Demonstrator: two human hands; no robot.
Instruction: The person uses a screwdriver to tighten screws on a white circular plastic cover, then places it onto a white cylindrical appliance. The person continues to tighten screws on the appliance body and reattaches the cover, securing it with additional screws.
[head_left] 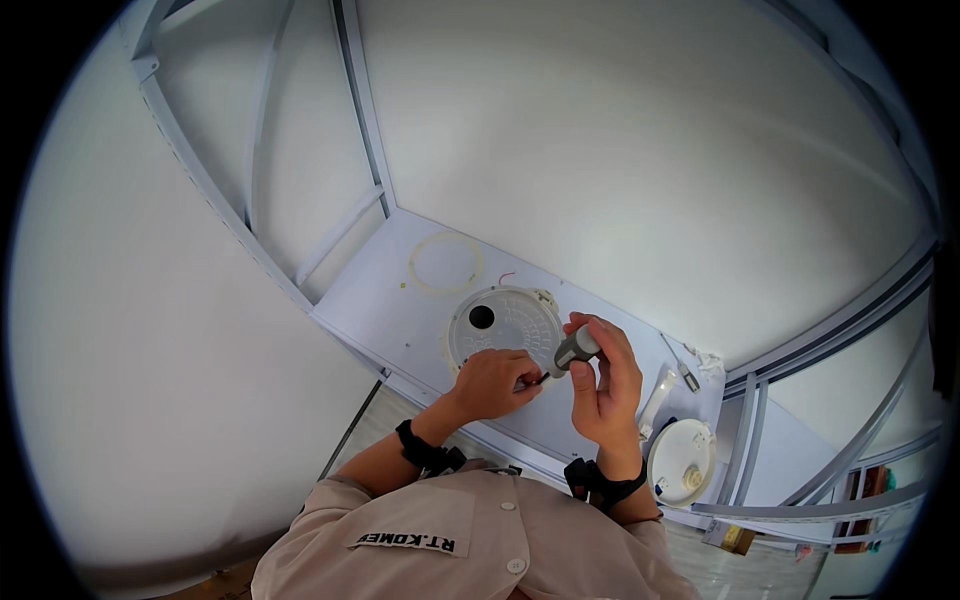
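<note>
My right hand [610, 385] grips a thick grey screwdriver [577, 348], tilted with its thin end pointing down and left. My left hand [497, 383] is closed in a pinch beside that dark tip [545, 378]. Whatever small thing its fingers hold is too small to make out. Just beyond both hands, a round white plastic part [520, 315] lies flat on the table. Its face has a dark round hole [482, 317] and curved rows of slots. My left hand covers its near edge.
A thin pale ring [413, 270] lies at the far left of the white table [365, 290]. To the right are a white curved strip [657, 402], a thin tool [688, 376] and another round white part [680, 440]. Metal frame posts [365, 120] stand around the table.
</note>
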